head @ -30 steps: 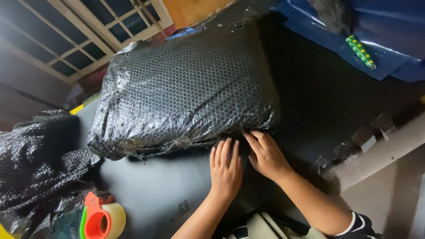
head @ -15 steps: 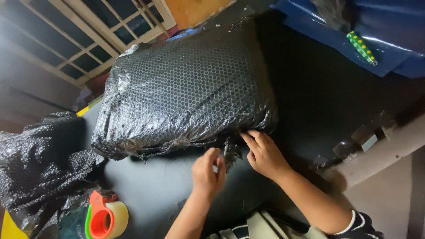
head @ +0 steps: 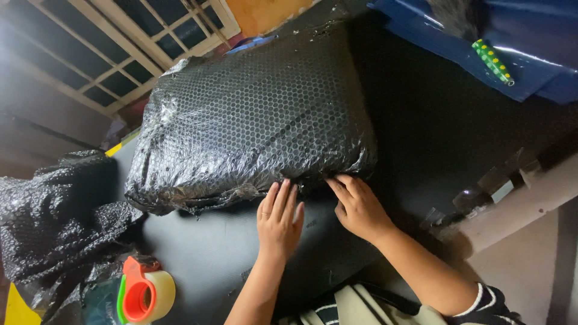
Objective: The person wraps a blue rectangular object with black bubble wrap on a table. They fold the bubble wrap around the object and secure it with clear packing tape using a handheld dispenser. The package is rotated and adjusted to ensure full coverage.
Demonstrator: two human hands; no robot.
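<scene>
The head view looks down on a black table (head: 421, 120) with one large parcel (head: 253, 120) wrapped in black bubble wrap lying across its middle, its long side running from near left to far right. Two bare hands meet its near edge. The left hand (head: 280, 219) lies flat, fingers together and stretched, the fingertips (head: 283, 188) pressing the loose wrap at the parcel's lower edge. The right hand (head: 359, 207) sits just beside it to the right, fingers slightly spread and bent, tips touching the same edge near the parcel's near right corner. Neither hand is closed around anything.

At the near left stands one tape dispenser (head: 141, 295) with an orange and green frame and one roll of clear tape. Left of the parcel and apart from it lies one crumpled heap of black bubble wrap (head: 57, 222). At the far right there is one blue sheet (head: 518, 54) with one green stick with yellow dots (head: 492, 61) on it. One white window frame (head: 120, 42) shows at the far left.
</scene>
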